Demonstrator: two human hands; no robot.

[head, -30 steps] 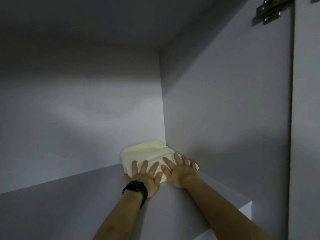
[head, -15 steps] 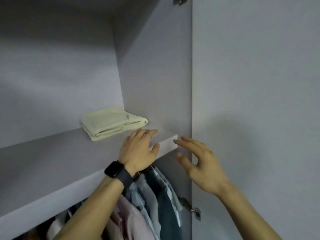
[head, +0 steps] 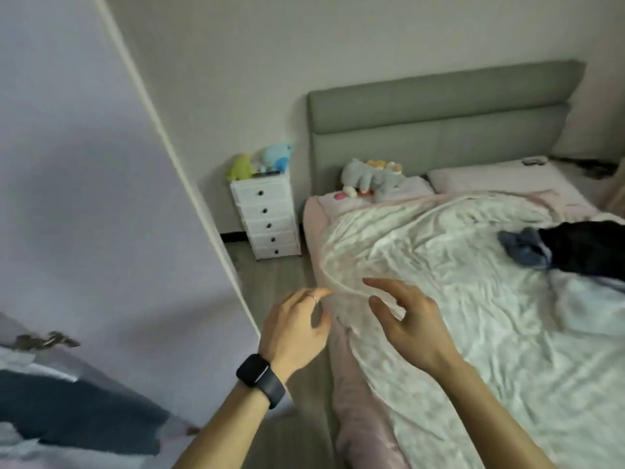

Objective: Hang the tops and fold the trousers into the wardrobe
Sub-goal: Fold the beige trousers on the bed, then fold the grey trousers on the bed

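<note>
Over the near left edge of the bed (head: 351, 418), both hands hover side by side, close together but apart, and neither touches the cloth below. The left hand (head: 294, 328) has relaxed, loosely bent fingers and holds nothing; it wears a thin ring (head: 313, 297), with a dark watch (head: 260, 375) on the wrist. The right hand (head: 411, 328) is spread, fingers pointing left, and also holds nothing. Beneath them lies a crumpled white quilt (head: 473, 299). Far right on the quilt rest a black garment (head: 588, 248) and, touching its left side, a bunched blue garment (head: 522, 247); whether they are tops or trousers cannot be told. At the left stands the pale wardrobe door (head: 84, 198), and at the near left corner blurred hanging clothes (head: 67, 411) show below it. Farther off, a white drawer unit (head: 267, 220) topped with plush toys (head: 260, 162) stands beside the grey headboard (head: 439, 130).
</note>
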